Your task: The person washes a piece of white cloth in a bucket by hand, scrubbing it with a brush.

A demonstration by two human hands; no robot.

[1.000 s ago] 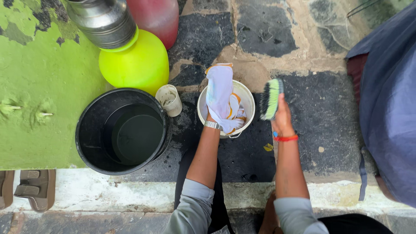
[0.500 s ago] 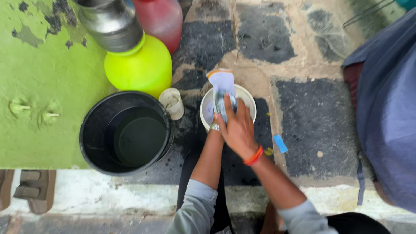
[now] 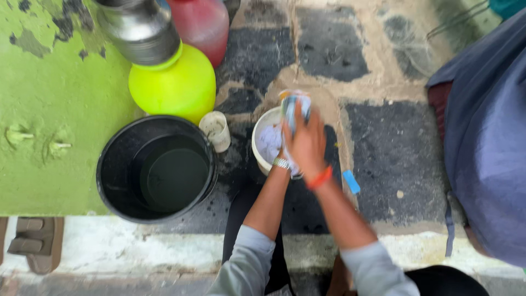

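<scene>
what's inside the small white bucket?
White cloth shows in the small white bucket. The right hand and left hand cover the rest over it, so any water or other contents cannot be seen.

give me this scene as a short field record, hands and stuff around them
left hand: mostly hidden behind the right hand, wrist with a metal watch at the white bucket
right hand: pressed over a white shoe above the bucket, orange band on the wrist
black bucket: left of the white bucket, dark water inside
cup: small, white, between the two buckets
yellow pot: behind the black bucket, steel pot on top
red can: beside the steel pot
ground: blue bit right of the wrists, sandal at far left
</scene>
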